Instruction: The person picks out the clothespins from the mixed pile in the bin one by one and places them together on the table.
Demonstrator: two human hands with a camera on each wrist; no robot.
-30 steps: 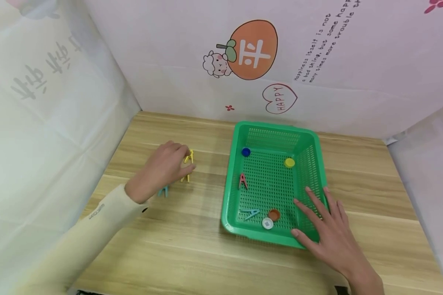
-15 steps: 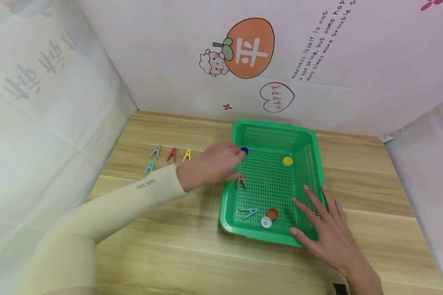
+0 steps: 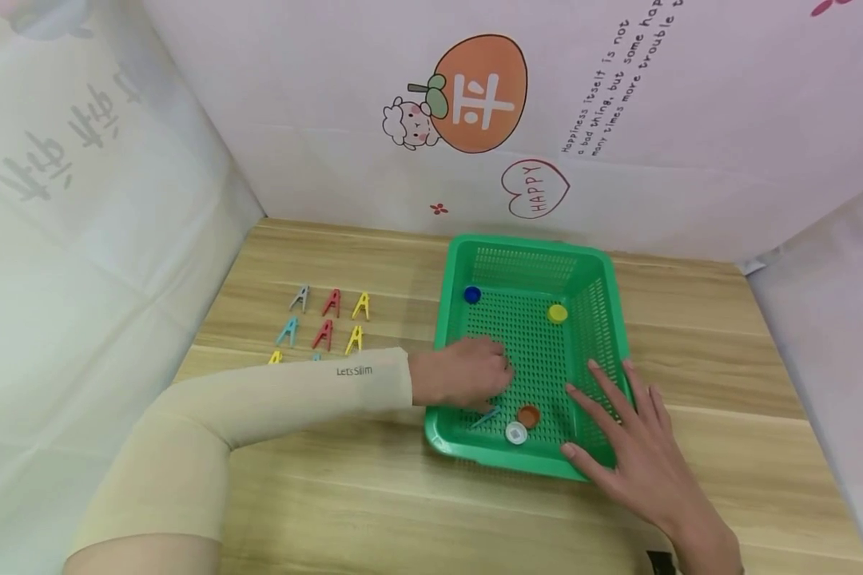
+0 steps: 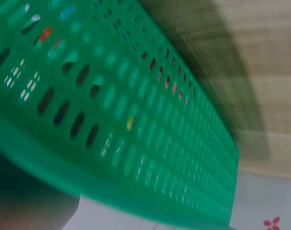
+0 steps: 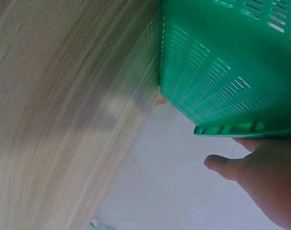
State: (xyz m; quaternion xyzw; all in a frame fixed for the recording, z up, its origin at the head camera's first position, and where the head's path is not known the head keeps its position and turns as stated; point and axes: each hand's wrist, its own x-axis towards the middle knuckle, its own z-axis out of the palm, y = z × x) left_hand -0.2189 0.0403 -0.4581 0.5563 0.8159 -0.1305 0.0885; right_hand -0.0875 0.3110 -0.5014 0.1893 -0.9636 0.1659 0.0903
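A green plastic basket (image 3: pixel 442 335) stands on the wooden table. My left hand (image 3: pixel 467 374) reaches down inside it, knuckles up, covering the spot of the pink clothespin; I cannot tell whether its hidden fingers hold that pin. Just below this hand lies a light blue clothespin (image 3: pixel 485 417), beside a brown bottle cap (image 3: pixel 528 415) and a white cap (image 3: pixel 516 433). Farther back in the basket are a blue cap (image 3: pixel 472 295) and a yellow cap (image 3: pixel 557 313). Fingers spread, my right hand (image 3: pixel 640 451) rests over the basket's near right rim.
Left of the basket, clothespins lie in rows on the table (image 3: pixel 316 487): grey (image 3: pixel 300 298), red (image 3: pixel 332 303), yellow (image 3: pixel 355 339) and blue (image 3: pixel 288 330) ones among them. My left sleeve (image 3: pixel 316 395) partly covers the front row. A printed white cloth (image 3: pixel 316 128) hangs behind.
My left hand has left the yellow clothespin on the table and moved right, over the rim and down into the basket. The right hand has stayed at the rim.
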